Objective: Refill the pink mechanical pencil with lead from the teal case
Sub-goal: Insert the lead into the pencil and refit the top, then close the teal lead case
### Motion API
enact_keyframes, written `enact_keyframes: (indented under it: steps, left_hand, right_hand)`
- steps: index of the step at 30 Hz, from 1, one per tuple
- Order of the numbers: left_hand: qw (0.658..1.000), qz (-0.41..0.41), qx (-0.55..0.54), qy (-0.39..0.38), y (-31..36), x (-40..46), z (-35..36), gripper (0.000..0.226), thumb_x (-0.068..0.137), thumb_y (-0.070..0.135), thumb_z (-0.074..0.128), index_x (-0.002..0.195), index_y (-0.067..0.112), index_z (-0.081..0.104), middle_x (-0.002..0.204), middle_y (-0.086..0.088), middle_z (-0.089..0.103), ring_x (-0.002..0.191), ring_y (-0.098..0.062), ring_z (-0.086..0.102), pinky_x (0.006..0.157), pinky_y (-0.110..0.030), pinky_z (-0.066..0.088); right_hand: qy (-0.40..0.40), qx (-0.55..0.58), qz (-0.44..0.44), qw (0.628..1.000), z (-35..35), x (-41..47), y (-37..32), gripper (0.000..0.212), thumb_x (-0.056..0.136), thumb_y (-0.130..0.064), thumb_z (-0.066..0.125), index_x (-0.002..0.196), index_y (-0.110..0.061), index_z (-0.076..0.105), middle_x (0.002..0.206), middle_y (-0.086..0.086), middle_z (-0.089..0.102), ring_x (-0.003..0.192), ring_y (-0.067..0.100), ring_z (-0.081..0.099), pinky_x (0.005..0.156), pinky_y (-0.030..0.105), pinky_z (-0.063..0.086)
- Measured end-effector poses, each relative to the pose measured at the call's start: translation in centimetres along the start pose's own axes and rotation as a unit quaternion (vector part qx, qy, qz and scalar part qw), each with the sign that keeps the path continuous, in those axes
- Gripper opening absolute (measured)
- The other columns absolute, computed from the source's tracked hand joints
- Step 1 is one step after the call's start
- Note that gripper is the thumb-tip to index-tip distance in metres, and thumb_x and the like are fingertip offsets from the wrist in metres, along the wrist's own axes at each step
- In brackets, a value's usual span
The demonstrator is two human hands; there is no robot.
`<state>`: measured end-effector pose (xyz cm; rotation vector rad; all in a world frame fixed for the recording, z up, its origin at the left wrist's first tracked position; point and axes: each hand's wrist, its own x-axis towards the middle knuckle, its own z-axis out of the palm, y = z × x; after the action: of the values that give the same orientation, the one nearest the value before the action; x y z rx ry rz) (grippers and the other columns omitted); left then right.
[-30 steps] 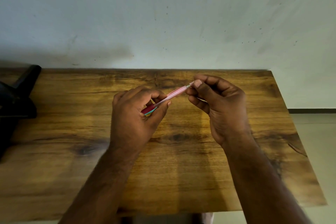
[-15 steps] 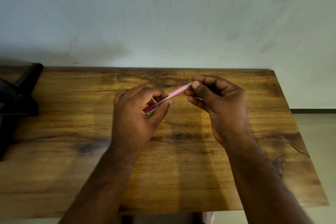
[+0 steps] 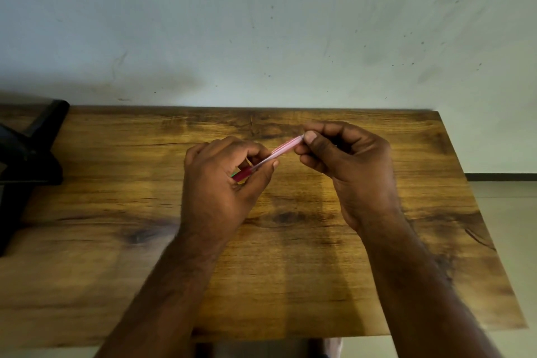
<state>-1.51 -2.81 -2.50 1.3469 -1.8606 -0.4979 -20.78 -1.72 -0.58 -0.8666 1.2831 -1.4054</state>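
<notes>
1. The pink mechanical pencil (image 3: 279, 151) is held tilted above the wooden table (image 3: 116, 270).
2. Its darker lower end is gripped by the left hand (image 3: 220, 186).
3. Its far upper end is pinched by the right hand (image 3: 345, 166).

Very little has changed. The right hand (image 3: 345, 166) has closed in on the far end of the pink pencil (image 3: 280, 150): a second ago a short pale tip showed past the thumb, and now the thumb covers it. The sliver of teal seen under the pencil's red end in the left hand (image 3: 220, 183) has shrunk to a faint green edge.
</notes>
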Motion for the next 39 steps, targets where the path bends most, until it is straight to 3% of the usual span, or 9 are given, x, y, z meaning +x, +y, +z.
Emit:
enact_keyframes:
  steps: [4, 8, 16, 22, 27, 30, 32, 35, 39]
  left_hand:
    - [1.000, -0.022, -0.014, 0.015, 0.4, 0.0, 0.4, 0.021, 0.092, 0.037, 0.077, 0.100, 0.018, 0.078, 0.090, 0.011, 0.075, 0.080, -0.013, 0.068, 0.085, -0.058, 0.054]
    - [0.999, -0.050, -0.016, 0.010, 0.8, -0.1, 0.8, 0.025, 0.096, 0.040, 0.069, 0.102, 0.017, 0.079, 0.090, 0.009, 0.075, 0.082, -0.014, 0.068, 0.084, -0.057, 0.055]
    - [0.998, -0.043, -0.034, -0.029, 1.1, -0.2, 1.3, 0.027, 0.104, 0.035, 0.061, 0.098, 0.017, 0.079, 0.080, 0.009, 0.072, 0.075, -0.018, 0.068, 0.082, -0.058, 0.054]
    - [0.998, -0.042, 0.002, -0.042, 1.4, -0.3, 1.1, 0.029, 0.104, 0.040, 0.055, 0.098, 0.024, 0.078, 0.086, 0.011, 0.074, 0.083, -0.012, 0.066, 0.096, -0.053, 0.045]
    - [0.996, -0.085, -0.020, 0.011, 0.1, 0.2, 0.1, 0.030, 0.102, 0.039, 0.060, 0.104, 0.016, 0.079, 0.091, 0.006, 0.077, 0.086, -0.018, 0.072, 0.088, -0.059, 0.055]
    - [0.992, -0.118, -0.005, 0.043, -0.4, 0.3, -0.6, 0.021, 0.099, 0.035, 0.067, 0.102, 0.018, 0.079, 0.087, 0.010, 0.072, 0.081, -0.013, 0.068, 0.083, -0.053, 0.059]
    - [0.989, -0.142, 0.006, 0.043, -0.7, 0.5, -0.9, 0.019, 0.095, 0.033, 0.070, 0.102, 0.019, 0.080, 0.087, 0.010, 0.071, 0.079, -0.010, 0.066, 0.081, -0.051, 0.060]
    - [0.986, -0.165, 0.018, 0.024, -1.2, 0.6, -1.1, 0.017, 0.093, 0.031, 0.075, 0.103, 0.019, 0.081, 0.091, 0.008, 0.073, 0.080, -0.009, 0.066, 0.082, -0.049, 0.061]
    - [0.983, -0.181, 0.017, 0.003, -1.4, 0.7, -1.1, 0.013, 0.089, 0.028, 0.080, 0.101, 0.023, 0.081, 0.094, 0.009, 0.073, 0.081, -0.008, 0.066, 0.086, -0.048, 0.061]
  right_hand:
    - [-0.017, 0.046, 0.046, 0.998, 0.4, -0.1, 0.3, 0.026, 0.094, -0.003, 0.071, 0.119, -0.009, 0.073, 0.099, 0.016, 0.079, 0.090, 0.023, 0.079, 0.078, 0.030, 0.062]
    - [-0.049, 0.004, 0.080, 0.996, 0.8, -0.2, 0.9, 0.024, 0.094, -0.009, 0.074, 0.118, -0.011, 0.075, 0.104, 0.014, 0.081, 0.098, 0.026, 0.078, 0.081, 0.032, 0.062]
    - [-0.069, -0.025, 0.120, 0.990, 0.7, -0.2, 1.4, 0.015, 0.095, -0.022, 0.074, 0.106, -0.014, 0.081, 0.092, 0.004, 0.078, 0.076, 0.013, 0.069, 0.069, 0.025, 0.056]
    - [-0.034, -0.032, 0.118, 0.992, 1.1, -0.2, 1.6, 0.018, 0.090, -0.028, 0.079, 0.100, -0.013, 0.079, 0.089, 0.005, 0.080, 0.076, 0.013, 0.073, 0.065, 0.024, 0.056]
    - [0.049, -0.247, 0.029, 0.967, 0.6, -0.1, 2.5, 0.010, 0.088, -0.033, 0.083, 0.086, -0.024, 0.078, 0.076, -0.006, 0.078, 0.066, 0.008, 0.075, 0.059, 0.025, 0.061]
    - [0.046, -0.365, -0.002, 0.930, 0.6, -0.3, 3.2, 0.007, 0.086, -0.036, 0.083, 0.085, -0.032, 0.079, 0.070, -0.016, 0.073, 0.071, -0.009, 0.069, 0.055, 0.010, 0.052]
    - [0.039, -0.413, -0.013, 0.910, 0.9, -0.3, 3.5, 0.007, 0.087, -0.038, 0.082, 0.088, -0.032, 0.080, 0.072, -0.021, 0.071, 0.073, -0.011, 0.067, 0.054, 0.009, 0.051]
    - [0.036, -0.462, -0.026, 0.886, 1.3, -0.2, 3.7, 0.013, 0.089, -0.042, 0.080, 0.095, -0.030, 0.081, 0.075, -0.020, 0.072, 0.064, -0.002, 0.066, 0.057, 0.020, 0.056]
    - [0.041, -0.505, -0.043, 0.861, 1.4, -0.1, 3.7, 0.017, 0.089, -0.041, 0.079, 0.099, -0.028, 0.082, 0.064, -0.025, 0.057, 0.060, -0.008, 0.058, 0.050, 0.011, 0.040]
